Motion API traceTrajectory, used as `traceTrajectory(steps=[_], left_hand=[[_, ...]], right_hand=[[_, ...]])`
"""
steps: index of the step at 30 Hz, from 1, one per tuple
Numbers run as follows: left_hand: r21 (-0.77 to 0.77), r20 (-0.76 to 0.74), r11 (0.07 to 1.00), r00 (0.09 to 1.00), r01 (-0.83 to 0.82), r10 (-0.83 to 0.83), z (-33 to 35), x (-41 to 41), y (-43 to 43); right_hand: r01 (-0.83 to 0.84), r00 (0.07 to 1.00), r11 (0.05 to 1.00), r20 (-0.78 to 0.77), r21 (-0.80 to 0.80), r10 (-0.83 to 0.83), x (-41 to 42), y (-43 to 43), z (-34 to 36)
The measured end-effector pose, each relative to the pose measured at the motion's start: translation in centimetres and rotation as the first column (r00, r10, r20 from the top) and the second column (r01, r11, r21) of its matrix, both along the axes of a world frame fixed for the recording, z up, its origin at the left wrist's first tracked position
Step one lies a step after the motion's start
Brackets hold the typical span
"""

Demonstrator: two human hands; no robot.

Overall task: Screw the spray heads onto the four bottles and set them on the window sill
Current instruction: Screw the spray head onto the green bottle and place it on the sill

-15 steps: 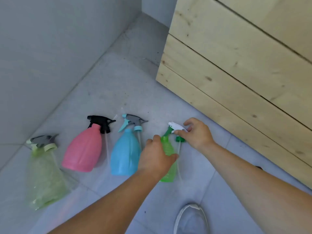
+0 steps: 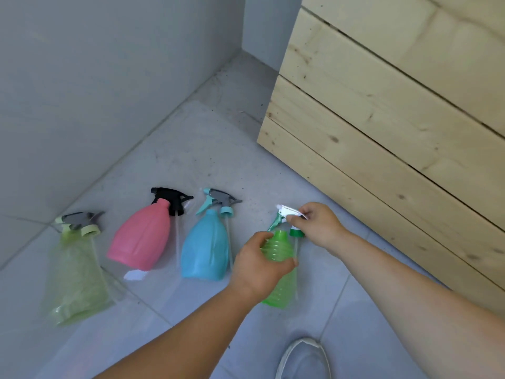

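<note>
Four bottles lie in a row on the grey tiled floor, each with a loose spray head beside its neck. My left hand (image 2: 258,265) is wrapped around the green ribbed bottle (image 2: 278,283) at the right end. My right hand (image 2: 318,228) pinches the white and green spray head (image 2: 287,216) just above that bottle's neck; its dip tube hangs beside the bottle. To the left lie the blue bottle (image 2: 206,250) with a teal and grey head (image 2: 220,202), the pink bottle (image 2: 142,236) with a black head (image 2: 170,199), and the pale yellow-green bottle (image 2: 73,277) with a grey head (image 2: 80,221).
A pale wooden plank cabinet (image 2: 382,119) stands close on the right. A grey wall (image 2: 95,77) runs along the left and back. The toe of a grey shoe (image 2: 302,359) shows at the bottom. No window sill is in view.
My left hand has closed more firmly around the green bottle. My right hand has taken hold of the white spray head and raised it slightly.
</note>
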State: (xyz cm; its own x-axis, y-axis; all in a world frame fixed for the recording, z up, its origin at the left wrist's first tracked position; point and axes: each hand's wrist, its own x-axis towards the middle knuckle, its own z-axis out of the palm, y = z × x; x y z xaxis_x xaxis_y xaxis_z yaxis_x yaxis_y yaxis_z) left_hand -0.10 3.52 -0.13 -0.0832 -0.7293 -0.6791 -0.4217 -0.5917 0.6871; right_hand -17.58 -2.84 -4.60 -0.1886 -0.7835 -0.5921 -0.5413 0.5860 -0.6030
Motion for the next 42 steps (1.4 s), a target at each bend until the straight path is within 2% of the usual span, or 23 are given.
traceTrajectory(steps=[3, 7, 10, 15, 23, 26, 29, 31, 34, 38, 42], left_hand=[[0.025, -0.191, 0.999, 0.980, -0.045, 0.049, 1.6, 0.6, 0.7], [0.017, -0.306, 1.000, 0.952, -0.026, 0.030, 4.4, 3.1, 1.6], [-0.033, -0.310, 0.998, 0.949, 0.046, -0.054, 8.1, 6.3, 2.3], [-0.180, -0.243, 0.983, 0.967, 0.036, -0.080, 14.5, 11.5, 4.0], [-0.427, -0.082, 0.904, 0.994, 0.028, -0.070, 24.5, 17.7, 8.1], [-0.472, -0.112, 0.881, 0.993, -0.027, -0.030, 27.7, 19.1, 9.2], [-0.512, -0.140, 0.856, 0.990, -0.068, -0.005, 31.2, 21.0, 10.2], [-0.539, -0.154, 0.837, 0.988, -0.091, 0.008, 33.2, 22.4, 11.0], [-0.559, -0.142, 0.822, 0.989, -0.109, 0.034, 35.2, 24.4, 12.4], [-0.521, -0.245, 0.837, 0.969, -0.166, 0.040, 36.5, 26.2, 14.6], [-0.476, -0.324, 0.862, 0.946, -0.173, 0.011, 37.3, 27.4, 15.4]], right_hand=[[0.032, 0.997, 0.997, 0.078, -0.070, -0.027, 0.7, -0.6, 3.2], [0.015, 0.993, 0.943, 0.112, -0.333, 0.024, 2.2, -1.8, 10.9], [0.022, 0.989, 0.841, 0.133, -0.540, 0.059, 3.2, -2.1, 18.7], [0.130, 0.958, 0.703, 0.272, -0.699, 0.094, 6.5, -0.7, 29.0], [0.121, 0.922, 0.605, 0.315, -0.787, 0.225, 13.5, 4.7, 38.0], [0.034, 0.898, 0.636, 0.303, -0.771, 0.319, 16.1, 6.5, 40.2], [-0.090, 0.847, 0.717, 0.326, -0.691, 0.420, 19.0, 8.5, 41.7], [-0.193, 0.805, 0.734, 0.323, -0.651, 0.498, 20.9, 9.7, 42.7], [-0.297, 0.755, 0.708, 0.297, -0.641, 0.585, 23.1, 10.9, 44.2], [-0.425, 0.704, 0.668, 0.242, -0.610, 0.668, 25.1, 12.1, 45.0], [-0.428, 0.660, 0.647, 0.271, -0.631, 0.701, 25.8, 13.0, 44.6]])
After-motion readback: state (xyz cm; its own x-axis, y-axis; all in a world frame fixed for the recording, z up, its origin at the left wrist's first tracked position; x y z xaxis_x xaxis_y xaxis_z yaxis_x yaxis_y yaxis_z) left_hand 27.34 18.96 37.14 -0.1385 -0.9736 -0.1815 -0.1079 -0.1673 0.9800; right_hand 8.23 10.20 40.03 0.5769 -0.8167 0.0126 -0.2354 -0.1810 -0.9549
